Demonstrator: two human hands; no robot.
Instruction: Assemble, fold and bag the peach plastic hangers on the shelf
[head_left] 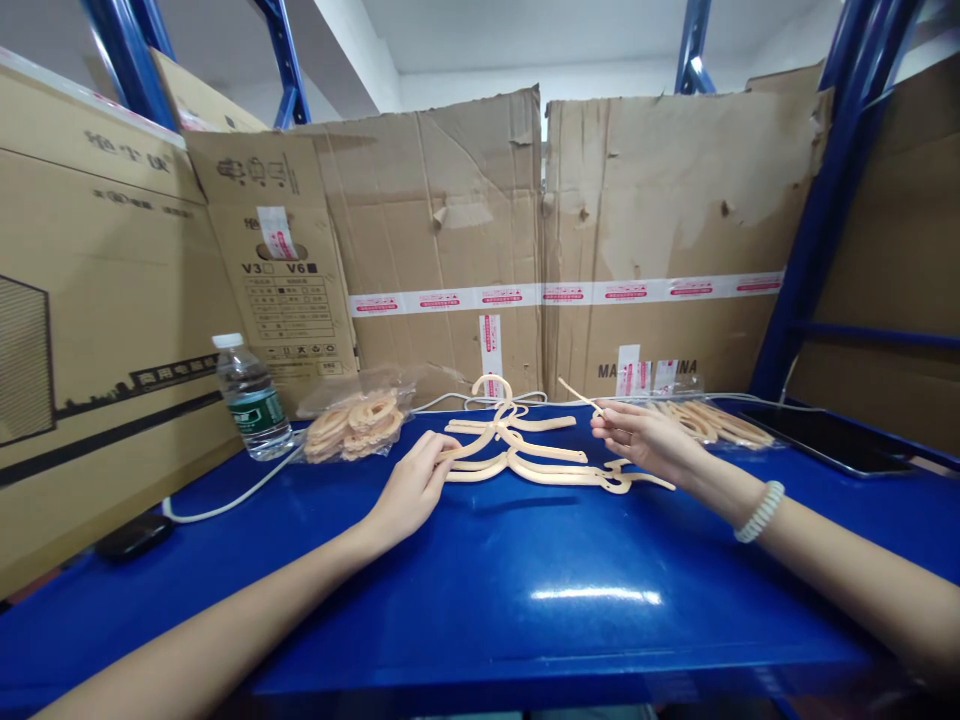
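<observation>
My left hand (412,485) is closed on the left arm of a beige plastic clothes hanger (551,454), raised a little over the blue table. Its hook points away from me. More beige hangers (551,474) lie beneath and behind it, overlapping, so I cannot tell them all apart. To the right, my right hand (641,435) pinches a thin beige plastic piece (576,392) between thumb and fingers, its narrow end pointing up and left. Below that hand, a loose beige hook-shaped part (619,482) rests by the hangers' right ends.
A clear bag of beige rings (352,425) and a water bottle (253,405) stand at left, near a white cable (225,510) and a black object (133,537). Another bag of beige parts (724,425) and a dark tablet-like slab (832,445) lie right. Cardboard (442,230) walls the back.
</observation>
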